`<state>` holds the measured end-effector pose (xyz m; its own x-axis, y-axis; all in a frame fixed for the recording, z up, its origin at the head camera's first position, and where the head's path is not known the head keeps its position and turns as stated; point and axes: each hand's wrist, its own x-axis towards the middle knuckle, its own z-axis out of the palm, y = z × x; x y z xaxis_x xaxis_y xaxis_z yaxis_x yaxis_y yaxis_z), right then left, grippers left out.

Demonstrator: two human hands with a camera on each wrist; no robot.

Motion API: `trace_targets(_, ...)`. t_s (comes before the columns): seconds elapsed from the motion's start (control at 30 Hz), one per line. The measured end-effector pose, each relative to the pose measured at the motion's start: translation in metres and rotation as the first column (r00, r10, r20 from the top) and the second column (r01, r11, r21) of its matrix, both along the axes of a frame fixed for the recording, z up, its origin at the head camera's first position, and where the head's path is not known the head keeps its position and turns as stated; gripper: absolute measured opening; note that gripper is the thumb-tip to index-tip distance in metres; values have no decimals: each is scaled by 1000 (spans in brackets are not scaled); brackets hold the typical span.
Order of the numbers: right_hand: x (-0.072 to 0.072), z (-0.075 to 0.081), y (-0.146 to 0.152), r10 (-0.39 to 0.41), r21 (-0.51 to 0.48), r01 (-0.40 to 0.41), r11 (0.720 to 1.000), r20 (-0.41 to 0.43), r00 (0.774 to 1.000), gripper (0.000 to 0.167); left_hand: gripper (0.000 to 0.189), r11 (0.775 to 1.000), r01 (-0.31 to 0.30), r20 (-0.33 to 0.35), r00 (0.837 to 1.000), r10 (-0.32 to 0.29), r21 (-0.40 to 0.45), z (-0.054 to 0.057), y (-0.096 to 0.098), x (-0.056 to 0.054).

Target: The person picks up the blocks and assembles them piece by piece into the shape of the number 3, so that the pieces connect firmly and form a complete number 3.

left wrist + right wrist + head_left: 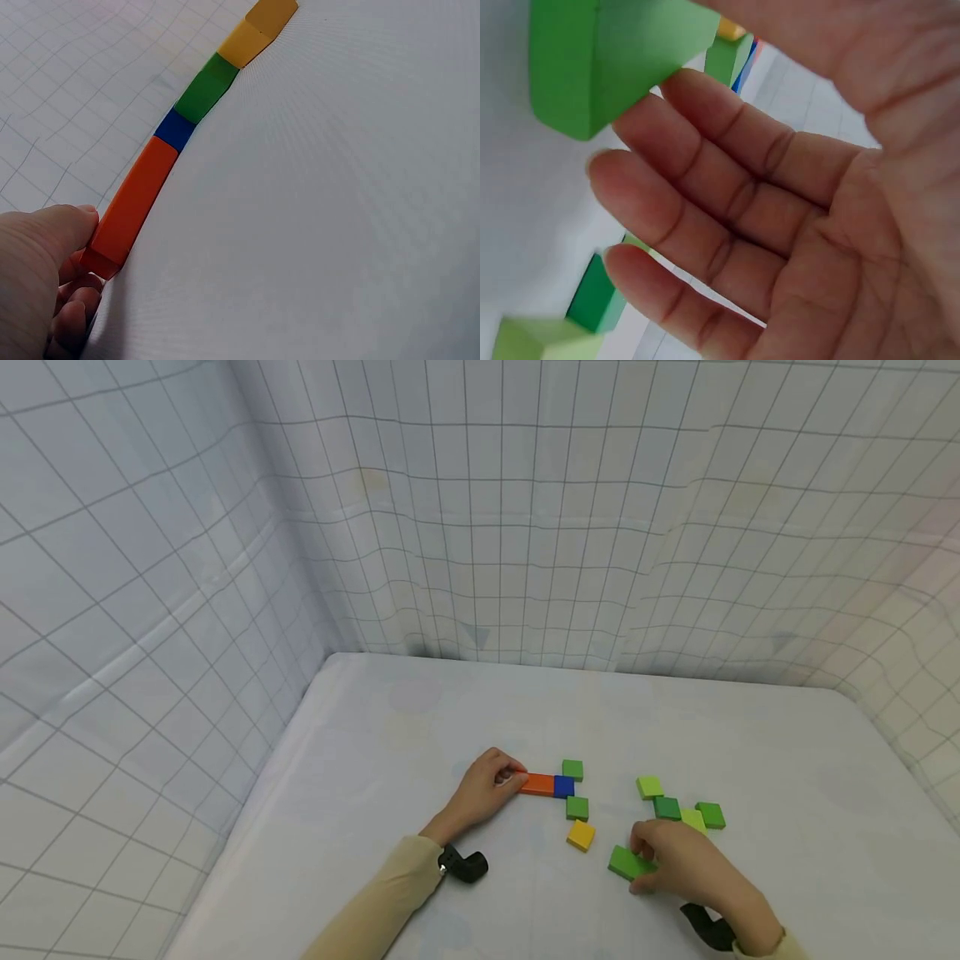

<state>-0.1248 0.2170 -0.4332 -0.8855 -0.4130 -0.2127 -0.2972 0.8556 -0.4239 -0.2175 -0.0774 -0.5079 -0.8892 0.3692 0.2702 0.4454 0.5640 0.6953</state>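
My left hand (480, 789) pinches the left end of a long orange-red block (538, 784) lying on the table. A blue block (564, 787) touches its other end. Small green blocks lie above (572, 769) and below (577, 807) the blue one, and a yellow block (581, 835) sits turned below these. With thumb and fingertips, my right hand (682, 864) holds a longer green block (626, 863), whose right end the fingers partly cover. In the right wrist view that green block (622, 60) is cut off by the top edge, its lower end in sight.
Beyond my right hand lie a lime block (649, 787), a dark green block (667, 808), another lime block (693, 820) and a green block (711, 815). White cloth covers the table (420, 718). Gridded curtains (502, 527) hang behind it and at both sides.
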Motion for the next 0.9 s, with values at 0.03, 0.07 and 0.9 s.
trace_targets(0.03,1,0,-2,30,-1,-30,1000,-8,1000,36,17,1000,0,2,1000,0,-2,0,0,0)
trace_targets(0.07,2,0,-3,59,-4,-59,998,-13,998,36,17,1000,-1,4,1000,1,-1,0,0,0)
trace_targets(0.9,11,-4,-31,287,-65,-288,955,-30,957,26,17,1000,8,-27,1000,-8,7,0,0,0)
